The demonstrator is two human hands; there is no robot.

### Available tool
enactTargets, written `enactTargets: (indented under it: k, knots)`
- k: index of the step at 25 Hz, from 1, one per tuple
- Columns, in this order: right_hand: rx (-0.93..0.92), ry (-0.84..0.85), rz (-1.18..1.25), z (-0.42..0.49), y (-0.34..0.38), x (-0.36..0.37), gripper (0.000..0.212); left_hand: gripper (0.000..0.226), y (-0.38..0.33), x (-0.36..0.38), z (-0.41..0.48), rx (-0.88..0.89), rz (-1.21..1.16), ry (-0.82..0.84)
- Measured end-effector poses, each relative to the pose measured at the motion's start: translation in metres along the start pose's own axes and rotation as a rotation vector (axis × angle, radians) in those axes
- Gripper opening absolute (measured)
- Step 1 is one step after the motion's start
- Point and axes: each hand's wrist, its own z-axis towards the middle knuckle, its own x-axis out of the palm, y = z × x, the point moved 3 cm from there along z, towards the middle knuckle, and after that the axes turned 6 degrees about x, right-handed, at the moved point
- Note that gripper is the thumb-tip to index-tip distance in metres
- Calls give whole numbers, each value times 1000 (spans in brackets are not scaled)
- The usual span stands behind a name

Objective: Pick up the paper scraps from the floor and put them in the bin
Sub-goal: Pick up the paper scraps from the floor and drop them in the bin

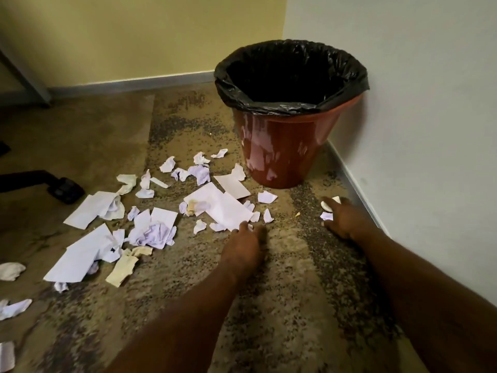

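Several white paper scraps lie scattered over the speckled floor, left of centre. A red-brown bin with a black liner stands in the corner at the upper right, and its inside looks dark. My left hand rests on the floor, fingertips touching the near edge of a large flat sheet. My right hand is down near the right wall, its fingers spread over two small scraps; whether it grips them I cannot tell.
A white wall with a grey skirting runs along the right. A yellow wall closes the back. A black chair caster and a grey furniture leg stand at the left.
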Motion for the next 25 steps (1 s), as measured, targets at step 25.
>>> enactTargets:
  k: [25]
  knots:
    - [-362,-693,587,-136,225,-180,38,50,-7,-256,-52,189,-362,-697]
